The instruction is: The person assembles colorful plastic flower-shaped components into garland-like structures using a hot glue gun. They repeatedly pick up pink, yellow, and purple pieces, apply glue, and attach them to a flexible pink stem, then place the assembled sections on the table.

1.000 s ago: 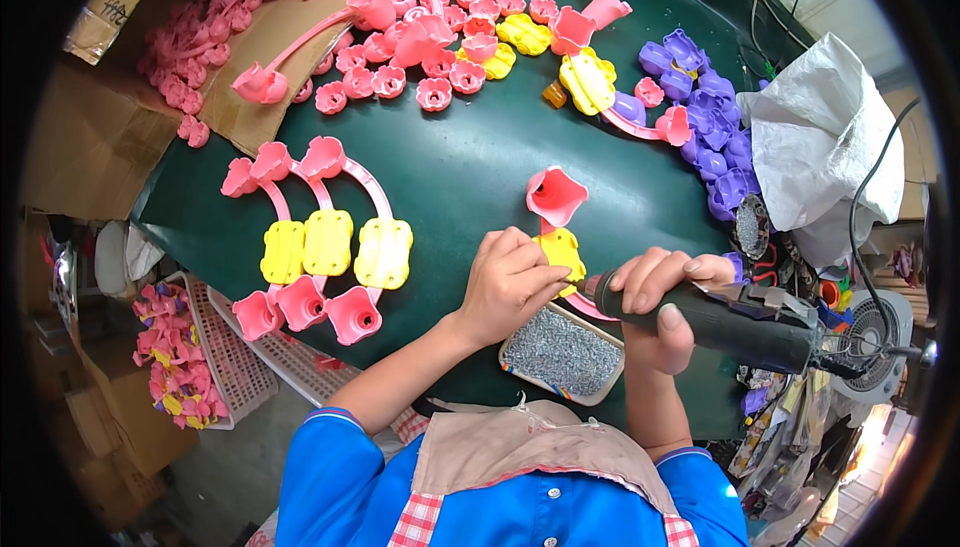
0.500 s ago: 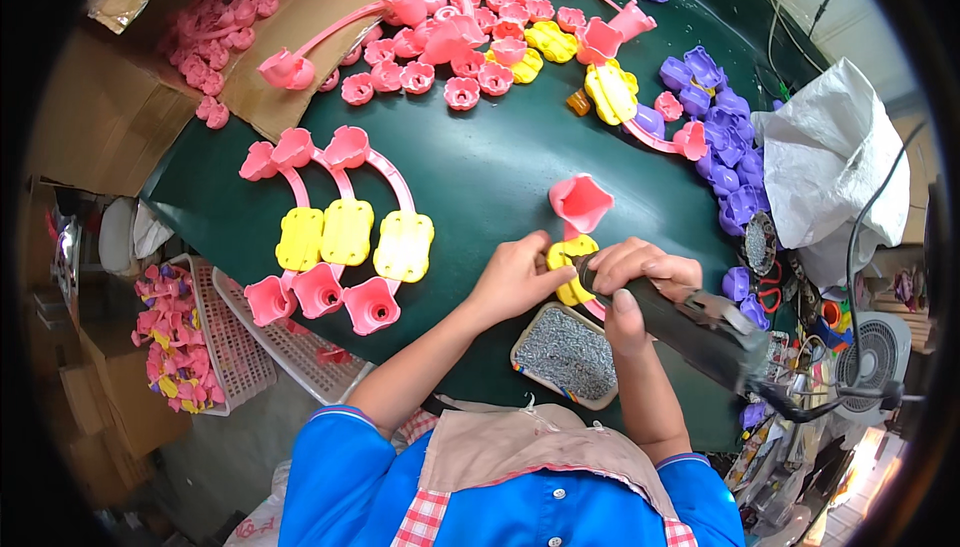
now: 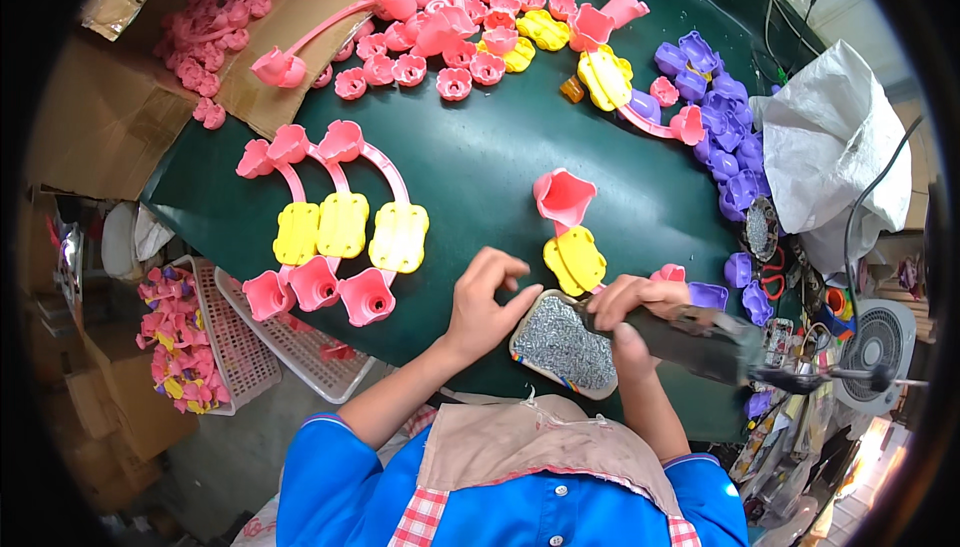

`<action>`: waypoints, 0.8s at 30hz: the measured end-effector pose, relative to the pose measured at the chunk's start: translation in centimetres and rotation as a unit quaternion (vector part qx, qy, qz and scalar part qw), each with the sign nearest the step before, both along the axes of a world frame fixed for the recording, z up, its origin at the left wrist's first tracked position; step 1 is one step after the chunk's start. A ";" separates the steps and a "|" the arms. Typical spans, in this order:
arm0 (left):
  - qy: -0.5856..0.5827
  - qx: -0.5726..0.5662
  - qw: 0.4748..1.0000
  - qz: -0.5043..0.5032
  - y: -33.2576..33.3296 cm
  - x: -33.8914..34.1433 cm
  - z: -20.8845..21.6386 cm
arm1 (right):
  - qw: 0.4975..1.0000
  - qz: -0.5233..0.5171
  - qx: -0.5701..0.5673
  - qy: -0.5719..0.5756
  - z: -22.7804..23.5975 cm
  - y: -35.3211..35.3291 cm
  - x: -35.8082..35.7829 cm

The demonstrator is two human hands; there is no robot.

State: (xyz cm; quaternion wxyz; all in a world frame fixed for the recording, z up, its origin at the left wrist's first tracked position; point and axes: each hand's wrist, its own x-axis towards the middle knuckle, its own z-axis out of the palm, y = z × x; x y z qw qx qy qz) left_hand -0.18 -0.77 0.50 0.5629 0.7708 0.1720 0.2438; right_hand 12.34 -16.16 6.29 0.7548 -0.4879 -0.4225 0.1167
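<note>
My right hand [image 3: 636, 309] is wrapped round a dark electric screwdriver [image 3: 690, 347], its front end over a tray [image 3: 538, 371] filled with small metal screws. To the left of the tray is my left hand [image 3: 482, 309], fingers apart and holding nothing. Just beyond the tray lies a toy-like piece with a yellow plate [image 3: 580, 257] at its middle and a pink flower-shaped cup [image 3: 565, 197] at its far end. Its two yellow halves look slightly out of line. A pink cup [image 3: 668, 273] shows past my right hand; its link to the piece is hidden.
Three similar pink pieces with yellow plates [image 3: 343, 225] lie at left. Pink cups [image 3: 453, 84] heap at the back, purple cups [image 3: 725, 122] along the right beside a white sack [image 3: 840, 147]. Baskets [image 3: 235, 347] stand lower left; a fan [image 3: 872, 347] stands right.
My left hand has let go of the yellow plate and drawn back left. The screwdriver has come away from the piece, toward the screw tray. The piece now lies on the table.
</note>
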 end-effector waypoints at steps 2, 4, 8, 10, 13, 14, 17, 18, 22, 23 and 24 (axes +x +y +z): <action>-0.059 0.144 0.987 -0.036 -0.4 -0.1 0.3 | 0.999 0.012 -0.047 -0.003 -1.0 -0.3 -0.3; -0.035 0.193 0.978 -0.072 -1.3 0.3 1.3 | 1.000 0.000 -0.024 0.006 -0.8 -0.4 -0.6; -0.038 0.234 0.967 -0.097 -1.7 1.0 1.2 | 1.000 -0.001 0.014 0.005 1.6 -0.7 -0.6; -0.046 0.232 0.967 -0.099 -1.7 1.0 1.4 | 0.999 -0.026 0.009 0.020 3.1 -0.8 -1.0; -0.058 0.231 0.965 -0.113 -1.7 1.0 1.4 | 0.999 -0.032 0.021 0.018 3.7 -1.2 -0.9; -0.060 0.232 0.964 -0.115 -1.7 1.1 1.4 | 0.999 -0.030 0.027 0.020 3.6 -1.3 -0.9; -0.074 0.236 0.961 -0.124 -1.9 1.0 1.4 | 0.998 -0.026 0.038 0.033 3.6 -1.5 -0.8; -0.080 0.236 0.960 -0.128 -1.9 1.0 1.4 | 0.998 -0.028 0.036 0.043 4.0 -1.4 -1.1; -0.131 0.218 0.954 -0.157 -1.3 1.0 1.5 | 0.997 -0.021 0.026 0.074 4.6 -1.5 -1.7; -0.146 0.219 0.951 -0.160 -1.1 1.0 1.2 | 0.997 -0.022 0.028 0.072 4.6 -1.5 -1.7; -0.161 0.220 0.948 -0.163 -1.0 1.1 1.1 | 0.997 -0.023 0.031 0.069 4.5 -1.5 -1.7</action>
